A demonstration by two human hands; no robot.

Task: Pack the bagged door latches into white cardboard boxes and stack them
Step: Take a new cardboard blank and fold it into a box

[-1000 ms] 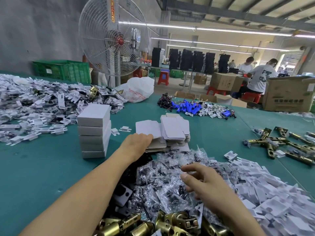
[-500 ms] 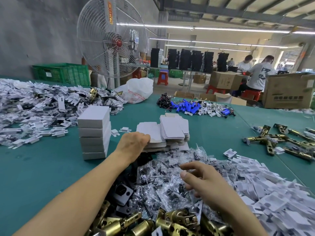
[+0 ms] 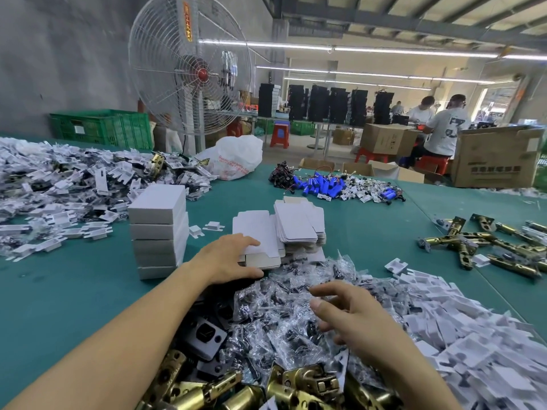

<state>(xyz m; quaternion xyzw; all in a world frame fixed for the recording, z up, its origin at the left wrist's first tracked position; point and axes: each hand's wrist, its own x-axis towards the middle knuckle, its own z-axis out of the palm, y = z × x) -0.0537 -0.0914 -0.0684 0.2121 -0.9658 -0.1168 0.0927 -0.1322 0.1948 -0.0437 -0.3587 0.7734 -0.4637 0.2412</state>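
A stack of several closed white cardboard boxes (image 3: 158, 232) stands on the green table (image 3: 59, 306). To its right lie piles of flat white box blanks (image 3: 296, 223). My left hand (image 3: 228, 258) reaches to the nearest pile of blanks (image 3: 257, 232), fingers on top and thumb against its near edge, pinching the top blank. My right hand (image 3: 352, 318) hovers over the heap of clear bagged latch parts (image 3: 281, 318), fingers loosely spread and holding nothing. Brass latches (image 3: 299, 386) lie at the bottom edge.
White cardboard inserts (image 3: 473, 335) are heaped at the right, more with bagged parts (image 3: 59, 187) at the left. Loose brass latches (image 3: 488, 247) lie at the far right. Blue batteries (image 3: 319, 186), a white bag (image 3: 233, 156) and a large fan (image 3: 189, 75) are behind.
My left hand has settled lower on the near pile of blanks, with the thumb now at its front edge. My right hand has barely moved over the bags.
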